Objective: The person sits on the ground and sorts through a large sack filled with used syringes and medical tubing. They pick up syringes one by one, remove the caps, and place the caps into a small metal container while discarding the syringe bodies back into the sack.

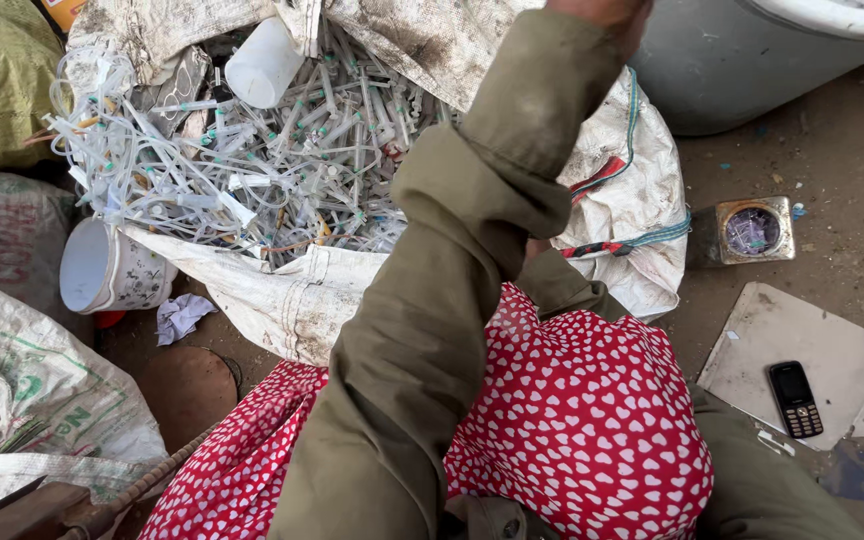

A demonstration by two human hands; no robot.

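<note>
My left arm, in an olive sleeve, reaches up across the picture, and only the base of my left hand (607, 12) shows at the top edge; its fingers are out of frame. It is above the rim of an open white woven sack (292, 300) filled with a tangle of clear plastic syringes and tubing (272, 165). A white plastic bottle (264, 62) lies on top of that pile. My right hand is hidden behind the left arm, and only its olive sleeve (567, 285) shows. A red cloth with white hearts (572, 410) covers my lap.
A white tub (102, 268) lies on its side left of the sack, next to a crumpled rag (180, 316). More sacks (22, 370) are piled at the left. A grey basin (742, 60) stands at the top right. A square metal tin (752, 230) and a black phone (794, 398) on a flat board (812, 340) sit on the dirt at the right.
</note>
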